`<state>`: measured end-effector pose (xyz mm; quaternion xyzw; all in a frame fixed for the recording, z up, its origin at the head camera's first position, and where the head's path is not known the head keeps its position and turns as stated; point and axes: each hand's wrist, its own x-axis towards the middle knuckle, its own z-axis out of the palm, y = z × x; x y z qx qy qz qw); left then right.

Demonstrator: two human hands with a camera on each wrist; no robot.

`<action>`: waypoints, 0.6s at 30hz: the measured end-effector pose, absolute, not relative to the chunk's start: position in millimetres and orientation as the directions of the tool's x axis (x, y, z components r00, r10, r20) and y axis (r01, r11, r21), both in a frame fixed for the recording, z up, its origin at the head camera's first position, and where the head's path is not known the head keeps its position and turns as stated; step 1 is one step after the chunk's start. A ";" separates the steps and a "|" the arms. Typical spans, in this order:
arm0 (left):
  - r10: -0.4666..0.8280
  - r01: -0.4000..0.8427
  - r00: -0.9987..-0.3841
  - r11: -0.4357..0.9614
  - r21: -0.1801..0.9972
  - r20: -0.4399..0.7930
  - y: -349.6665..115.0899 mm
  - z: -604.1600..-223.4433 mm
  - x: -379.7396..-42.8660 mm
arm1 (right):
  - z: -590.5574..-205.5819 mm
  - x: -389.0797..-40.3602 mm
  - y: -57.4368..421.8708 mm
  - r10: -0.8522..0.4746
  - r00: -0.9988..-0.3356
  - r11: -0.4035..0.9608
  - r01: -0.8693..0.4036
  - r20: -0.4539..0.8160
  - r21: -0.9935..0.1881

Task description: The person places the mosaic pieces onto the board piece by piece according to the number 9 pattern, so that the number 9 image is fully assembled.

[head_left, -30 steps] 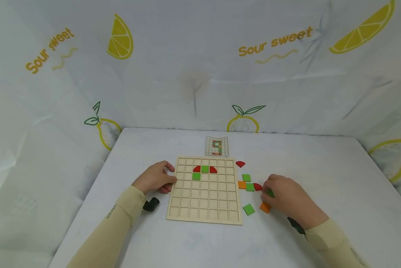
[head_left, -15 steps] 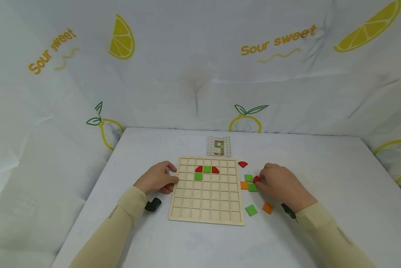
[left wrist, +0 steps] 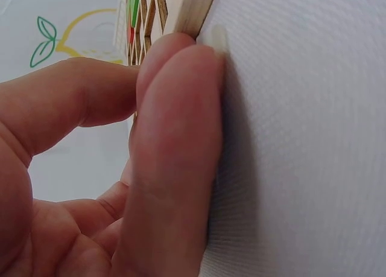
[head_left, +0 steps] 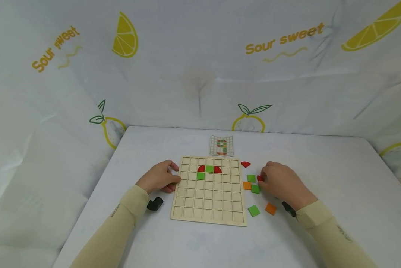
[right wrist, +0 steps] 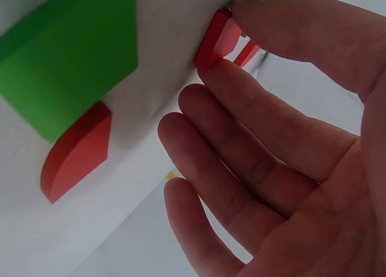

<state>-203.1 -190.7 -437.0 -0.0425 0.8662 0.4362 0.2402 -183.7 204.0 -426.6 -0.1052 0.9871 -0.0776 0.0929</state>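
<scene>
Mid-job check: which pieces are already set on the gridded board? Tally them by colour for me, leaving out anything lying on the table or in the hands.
Red quarter-circles: 2
Green squares: 2
Total on the board: 4

Pale square grid board (head_left: 204, 193): bare wood, matt. Red quarter-round piece (right wrist: 223, 41) and flat green piece (right wrist: 78, 66): smooth, low sheen. White cloth counter cover (left wrist: 307, 144): matt, finely ribbed.
</scene>
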 end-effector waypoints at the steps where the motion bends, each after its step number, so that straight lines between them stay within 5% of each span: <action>1: 0.138 -0.280 -0.881 0.617 0.735 -0.452 -190.6 -436.7 -202.8 | -426.4 -183.2 204.8 -0.221 -0.961 0.966 -0.193 -0.166 -0.171; 18: 0.139 -0.275 -0.886 0.611 0.742 -0.443 -190.6 -439.3 -203.6 | -407.4 -188.7 165.3 -0.319 -0.943 0.936 -0.298 -0.094 -0.189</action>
